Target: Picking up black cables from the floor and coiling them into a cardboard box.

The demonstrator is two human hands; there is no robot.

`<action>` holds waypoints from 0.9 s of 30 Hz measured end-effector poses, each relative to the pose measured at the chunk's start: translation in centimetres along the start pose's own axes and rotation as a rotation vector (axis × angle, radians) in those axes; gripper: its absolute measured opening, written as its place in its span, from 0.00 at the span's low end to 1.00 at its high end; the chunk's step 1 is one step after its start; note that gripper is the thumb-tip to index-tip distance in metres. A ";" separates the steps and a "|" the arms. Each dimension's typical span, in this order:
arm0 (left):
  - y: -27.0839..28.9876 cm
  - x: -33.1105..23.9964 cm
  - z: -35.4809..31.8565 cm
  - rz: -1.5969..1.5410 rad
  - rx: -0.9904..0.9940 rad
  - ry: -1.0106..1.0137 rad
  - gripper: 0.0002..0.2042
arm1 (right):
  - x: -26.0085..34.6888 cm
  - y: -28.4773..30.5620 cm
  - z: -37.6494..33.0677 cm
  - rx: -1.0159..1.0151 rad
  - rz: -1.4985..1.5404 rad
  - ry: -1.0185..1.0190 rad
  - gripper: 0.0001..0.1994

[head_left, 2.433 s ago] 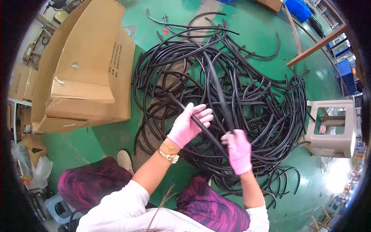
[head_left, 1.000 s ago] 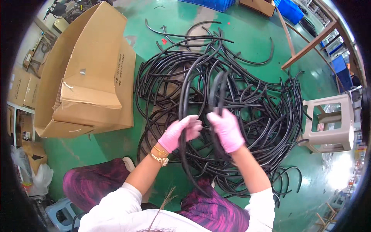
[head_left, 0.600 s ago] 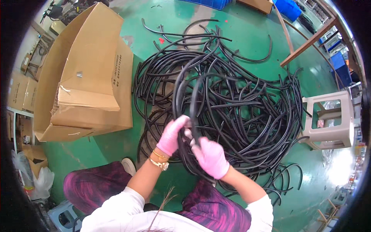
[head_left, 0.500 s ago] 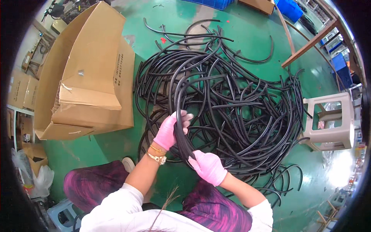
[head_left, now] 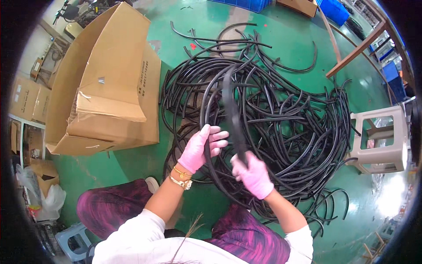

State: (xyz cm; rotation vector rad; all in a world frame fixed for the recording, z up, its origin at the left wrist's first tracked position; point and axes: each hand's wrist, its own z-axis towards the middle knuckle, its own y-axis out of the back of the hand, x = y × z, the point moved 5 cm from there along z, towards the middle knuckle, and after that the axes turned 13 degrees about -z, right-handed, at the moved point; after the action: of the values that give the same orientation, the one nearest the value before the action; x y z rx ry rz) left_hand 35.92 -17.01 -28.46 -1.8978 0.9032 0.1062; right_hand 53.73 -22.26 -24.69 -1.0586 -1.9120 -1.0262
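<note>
"How do the hands stand?"

"The left hand, near the middle of the frame, is loosely curled round some black tubes. The right hand, lower and further right, grasps a motion-blurred tube (pink gloves on both, by the way)."

"And beyond them?"

"A tangled heap of similar tubes spreads over the green floor, from the centre to the right of the frame."

"Anything beside it?"

"A large open cardboard box at upper left, and a beige stool at the right, just beside the heap."
</note>
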 end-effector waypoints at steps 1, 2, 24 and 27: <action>0.1 0.2 -0.2 0.001 0.001 0.003 0.21 | 1.0 1.4 0.0 -0.082 0.185 0.005 0.08; 0.4 0.4 -0.6 0.017 -0.017 -0.040 0.20 | 2.4 2.3 0.0 -0.140 0.215 0.053 0.08; 3.3 5.0 1.0 -0.246 0.058 0.072 0.17 | -0.6 -4.9 3.9 0.131 -0.797 0.254 0.19; 3.4 3.8 0.5 -0.387 0.251 0.066 0.18 | 1.6 -3.0 5.5 0.335 -0.746 0.450 0.24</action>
State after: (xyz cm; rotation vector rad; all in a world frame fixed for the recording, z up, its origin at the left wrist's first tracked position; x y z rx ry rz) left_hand 36.72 -19.46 -32.90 -1.8111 0.5477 -0.2913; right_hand 49.25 -17.95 -26.58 0.1106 -2.0105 -1.1421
